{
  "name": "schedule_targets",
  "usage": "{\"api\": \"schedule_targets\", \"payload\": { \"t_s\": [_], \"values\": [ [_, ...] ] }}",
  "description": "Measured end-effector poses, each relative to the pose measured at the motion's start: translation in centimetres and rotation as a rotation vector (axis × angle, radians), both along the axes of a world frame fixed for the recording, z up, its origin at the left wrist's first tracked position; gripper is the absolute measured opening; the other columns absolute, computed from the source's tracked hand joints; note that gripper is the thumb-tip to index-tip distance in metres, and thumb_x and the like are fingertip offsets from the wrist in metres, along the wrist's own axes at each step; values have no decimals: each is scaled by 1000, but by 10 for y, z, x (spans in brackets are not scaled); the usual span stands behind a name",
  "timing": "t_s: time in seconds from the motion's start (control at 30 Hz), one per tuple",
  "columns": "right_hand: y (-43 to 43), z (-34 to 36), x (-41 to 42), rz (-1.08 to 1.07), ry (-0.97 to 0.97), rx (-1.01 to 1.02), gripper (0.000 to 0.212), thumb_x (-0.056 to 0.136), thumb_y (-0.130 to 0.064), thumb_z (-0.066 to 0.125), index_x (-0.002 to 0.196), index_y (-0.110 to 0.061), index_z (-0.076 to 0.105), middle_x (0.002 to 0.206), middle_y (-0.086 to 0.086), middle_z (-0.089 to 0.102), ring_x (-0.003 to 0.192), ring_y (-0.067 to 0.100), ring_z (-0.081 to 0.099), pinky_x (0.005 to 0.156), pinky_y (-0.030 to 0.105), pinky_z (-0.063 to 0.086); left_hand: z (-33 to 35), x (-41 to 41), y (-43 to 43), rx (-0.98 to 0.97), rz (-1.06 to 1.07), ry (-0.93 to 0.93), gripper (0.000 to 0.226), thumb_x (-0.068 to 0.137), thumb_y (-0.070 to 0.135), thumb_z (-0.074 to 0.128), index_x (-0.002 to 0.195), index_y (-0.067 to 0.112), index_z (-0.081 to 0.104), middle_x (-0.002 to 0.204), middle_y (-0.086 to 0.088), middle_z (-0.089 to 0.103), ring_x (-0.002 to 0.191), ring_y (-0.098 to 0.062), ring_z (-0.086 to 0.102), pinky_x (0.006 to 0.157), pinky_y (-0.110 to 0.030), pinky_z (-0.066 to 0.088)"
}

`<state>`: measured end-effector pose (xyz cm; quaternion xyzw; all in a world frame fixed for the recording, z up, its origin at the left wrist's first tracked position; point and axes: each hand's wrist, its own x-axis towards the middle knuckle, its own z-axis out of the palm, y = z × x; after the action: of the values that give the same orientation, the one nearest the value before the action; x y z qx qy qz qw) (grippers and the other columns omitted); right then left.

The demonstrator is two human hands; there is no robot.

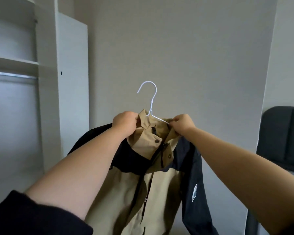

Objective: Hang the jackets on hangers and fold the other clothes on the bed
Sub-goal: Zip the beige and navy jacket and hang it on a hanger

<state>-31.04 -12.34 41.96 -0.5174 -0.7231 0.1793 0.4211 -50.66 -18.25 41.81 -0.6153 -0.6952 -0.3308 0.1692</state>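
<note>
A tan and dark navy jacket (143,184) hangs in mid-air in front of me on a white wire hanger (151,102), whose hook stands up above the collar. My left hand (125,122) grips the left side of the tan collar. My right hand (182,124) pinches the right side of the collar together with the hanger's wire shoulder. The hanger's lower part is hidden inside the jacket. The bed is out of view.
An open white wardrobe (47,99) stands at the left with a shelf and a metal clothes rail (14,76). A plain grey wall is straight ahead. A dark padded chair back (283,138) is at the right edge.
</note>
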Motion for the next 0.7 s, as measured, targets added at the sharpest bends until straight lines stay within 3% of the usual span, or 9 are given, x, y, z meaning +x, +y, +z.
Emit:
{"api": "schedule_targets", "payload": {
  "t_s": [0.1, 0.17, 0.23, 0.3, 0.37, 0.43, 0.53, 0.63, 0.7],
  "values": [
    [-8, 2, -25, 86, 41, 149, 20, 86, -6, 55, 81, 12, 63, 70, 13, 54, 68, 21, 49, 54, 22, 36, -10, -7, -4, -117, -40, -49, 23, 88, 8, 42, 66, 16, 47, 72, -1, 48, 76, -25, 48, 56, -27, 30],
    [-16, 9, -43, 186, 87, 239, 19, 88, -11, 56, 74, -1, 64, 70, 7, 58, 66, 16, 51, 57, 22, 35, -18, -11, -3, -180, -93, -138, 27, 88, 11, 46, 61, 17, 47, 68, 0, 49, 75, -26, 48, 55, -26, 33],
    [-20, 11, -49, 253, 96, 275, 21, 92, -15, 52, 75, -9, 63, 72, 3, 59, 66, 13, 53, 58, 20, 38, -23, -20, -2, -129, -137, -274, 27, 90, 14, 47, 65, 12, 54, 77, -8, 60, 82, -31, 55, 65, -27, 40],
    [-15, 7, -41, 238, -67, 305, 29, 97, -20, 43, 83, -4, 62, 82, 8, 60, 79, 21, 54, 67, 25, 39, -26, -32, -3, -48, -117, -290, 23, 89, 10, 45, 72, 8, 59, 84, -14, 63, 87, -36, 58, 68, -32, 41],
    [-6, -3, -29, 140, -258, 342, 36, 101, -28, 35, 103, -9, 65, 101, 10, 59, 100, 25, 51, 85, 30, 40, -30, -42, -2, 1, -103, -290, 22, 89, 10, 45, 81, 6, 65, 86, -13, 64, 87, -34, 59, 69, -33, 44],
    [4, -12, -19, 103, -298, 286, 40, 102, -32, 30, 111, -13, 64, 111, 10, 56, 112, 27, 47, 99, 38, 37, -35, -44, 1, 14, -110, -292, 20, 90, 13, 48, 85, 6, 67, 87, -12, 65, 85, -33, 58, 67, -32, 42],
    [13, -23, -7, 138, -238, 80, 44, 102, -35, 28, 88, -8, 60, 95, 8, 61, 97, 26, 54, 89, 35, 41, -40, -41, 7, 17, -106, -306, 20, 90, 18, 49, 83, 8, 66, 85, -11, 65, 84, -33, 58, 66, -31, 42],
    [13, -29, 0, 136, -245, 82, 42, 100, -25, 39, 61, -13, 46, 66, 0, 50, 75, 22, 47, 61, 27, 35, -42, -37, 14, 1, -90, -275, 22, 92, 18, 48, 85, 6, 65, 86, -11, 65, 84, -33, 58, 68, -34, 45],
    [9, -32, -5, 128, -315, 121, 45, 99, -22, 42, 56, -14, 38, 60, -1, 44, 69, 21, 44, 56, 28, 30, -43, -33, 17, -19, -54, -237, 23, 92, 17, 46, 86, 6, 65, 88, -11, 65, 83, -32, 58, 66, -33, 44]
  ]
}}
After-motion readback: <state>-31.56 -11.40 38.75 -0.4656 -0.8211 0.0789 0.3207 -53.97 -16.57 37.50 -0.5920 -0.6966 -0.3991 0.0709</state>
